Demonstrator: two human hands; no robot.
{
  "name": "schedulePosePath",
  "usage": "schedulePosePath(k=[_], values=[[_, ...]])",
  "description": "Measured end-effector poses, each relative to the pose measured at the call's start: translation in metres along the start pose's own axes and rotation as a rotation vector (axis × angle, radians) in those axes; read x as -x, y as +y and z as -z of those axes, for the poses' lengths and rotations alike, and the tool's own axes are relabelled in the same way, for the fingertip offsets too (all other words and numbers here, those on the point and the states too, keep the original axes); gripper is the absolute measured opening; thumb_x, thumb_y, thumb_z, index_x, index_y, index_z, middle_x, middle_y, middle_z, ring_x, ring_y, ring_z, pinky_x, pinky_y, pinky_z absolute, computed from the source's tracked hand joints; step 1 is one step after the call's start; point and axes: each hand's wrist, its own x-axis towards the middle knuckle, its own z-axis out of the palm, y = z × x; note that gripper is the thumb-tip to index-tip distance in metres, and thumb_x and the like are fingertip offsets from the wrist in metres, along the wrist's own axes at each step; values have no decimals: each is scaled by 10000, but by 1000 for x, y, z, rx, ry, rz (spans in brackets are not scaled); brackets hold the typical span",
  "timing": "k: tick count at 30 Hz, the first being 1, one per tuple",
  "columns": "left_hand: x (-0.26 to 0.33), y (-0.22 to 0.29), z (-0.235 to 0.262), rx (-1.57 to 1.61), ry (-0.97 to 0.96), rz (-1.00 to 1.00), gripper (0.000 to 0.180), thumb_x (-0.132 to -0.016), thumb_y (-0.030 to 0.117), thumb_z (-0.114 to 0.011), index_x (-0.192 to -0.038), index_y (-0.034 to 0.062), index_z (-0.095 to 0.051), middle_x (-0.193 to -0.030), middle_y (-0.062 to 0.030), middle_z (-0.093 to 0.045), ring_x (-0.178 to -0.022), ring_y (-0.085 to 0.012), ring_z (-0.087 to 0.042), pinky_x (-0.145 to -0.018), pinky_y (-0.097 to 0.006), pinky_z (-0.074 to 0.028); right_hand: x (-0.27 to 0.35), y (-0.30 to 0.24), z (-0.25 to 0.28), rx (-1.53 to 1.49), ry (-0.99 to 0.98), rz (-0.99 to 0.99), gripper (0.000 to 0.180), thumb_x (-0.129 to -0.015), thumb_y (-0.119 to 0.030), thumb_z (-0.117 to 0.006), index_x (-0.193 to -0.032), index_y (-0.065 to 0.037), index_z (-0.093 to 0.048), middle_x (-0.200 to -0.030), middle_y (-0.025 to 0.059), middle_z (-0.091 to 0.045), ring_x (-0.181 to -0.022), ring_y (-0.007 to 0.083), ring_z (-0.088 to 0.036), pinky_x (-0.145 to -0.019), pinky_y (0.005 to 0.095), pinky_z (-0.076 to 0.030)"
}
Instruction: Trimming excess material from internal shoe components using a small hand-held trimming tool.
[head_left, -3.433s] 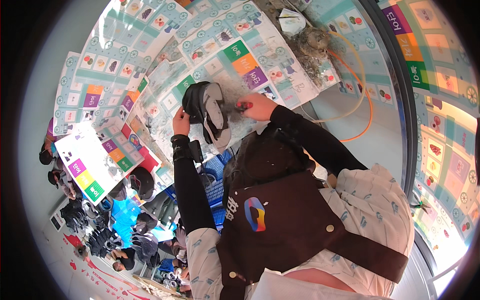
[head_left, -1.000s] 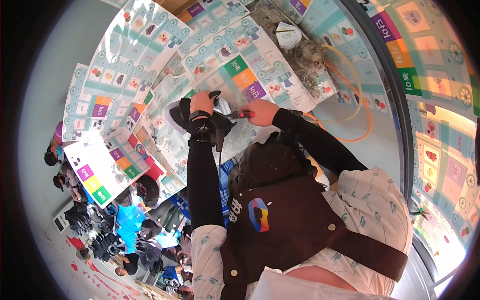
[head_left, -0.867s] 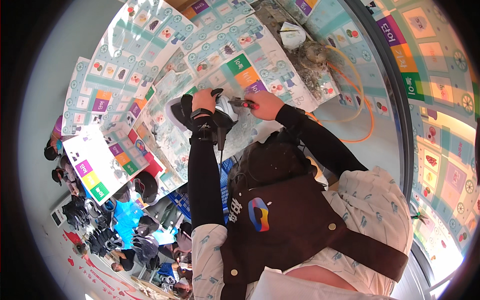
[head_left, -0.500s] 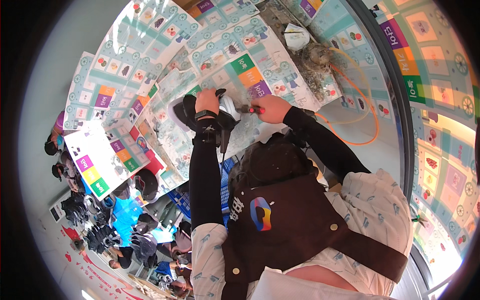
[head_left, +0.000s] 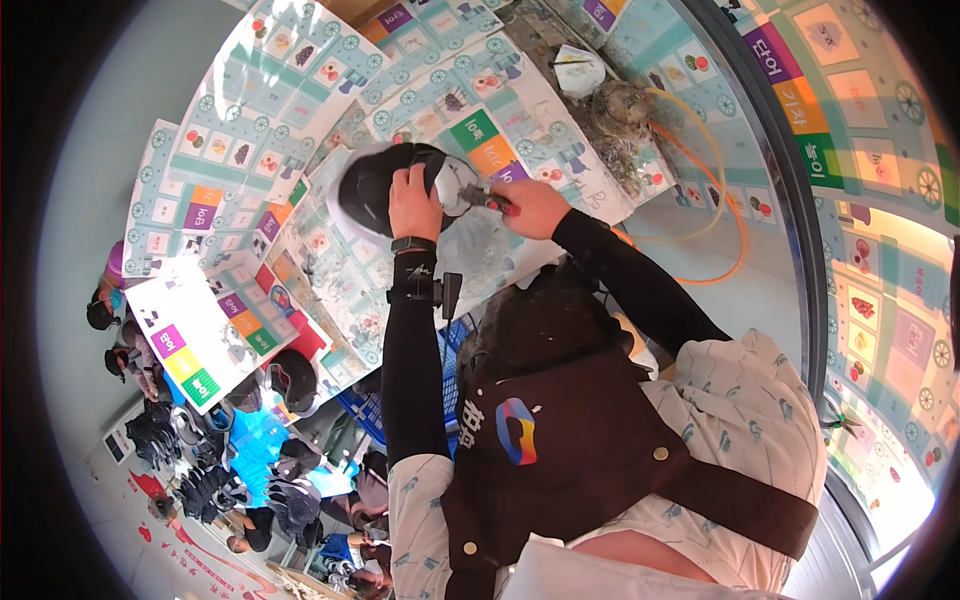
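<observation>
My left hand (head_left: 412,200) grips a black shoe (head_left: 368,182) from above, holding it over the work surface covered with colourful printed sheets (head_left: 250,120). The shoe's pale grey end (head_left: 455,185) points right. My right hand (head_left: 530,205) holds a small red-handled tool (head_left: 497,203) whose tip touches that pale end. Both forearms wear black sleeves; a watch and a small black device (head_left: 440,292) sit on the left one. The tool's tip is too small to make out.
A crumpled white object (head_left: 580,72) and a tangle of scraps (head_left: 622,108) lie at the far right of the surface. An orange hose (head_left: 735,215) loops beside them. Several black shoes (head_left: 200,470) lie lower left, near a blue crate (head_left: 452,345).
The shoe has been turned from upright to lying under my left hand. My right hand now presses the red-handled tool against its pale end.
</observation>
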Motion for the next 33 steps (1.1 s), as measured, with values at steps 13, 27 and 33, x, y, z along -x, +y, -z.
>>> schedulePosePath(k=[13, 27, 33], values=[[19, 20, -9, 218, -13, 106, 271, -897, 180, -693, -1144, 113, -604, -1079, -156, -606, -954, -423, -638, -773, -503, -539, 14, 27, 0, -110, 83, -139, 320, -789, -145, -555, -1066, -52, -686, -935, 253, -685, -929, 456, -647, -801, 529, -505], [113, -10, -11, 361, -66, 371, 320, -766, 111, -722, -1004, 0, -538, -884, -156, -641, -785, -291, -655, -736, -402, -528, 22, 33, -4, -154, -54, -160, 455, -765, -149, -617, -1198, -21, -677, -984, 245, -698, -949, 410, -659, -859, 414, -508], [125, -11, -15, 460, -115, 343, 329, -777, 41, -750, -993, 5, -506, -837, -109, -639, -768, -186, -660, -701, -328, -523, 25, 20, 0, -175, -180, -187, 394, -781, -165, -574, -1130, -42, -708, -1032, 259, -698, -1010, 431, -649, -876, 467, -514]])
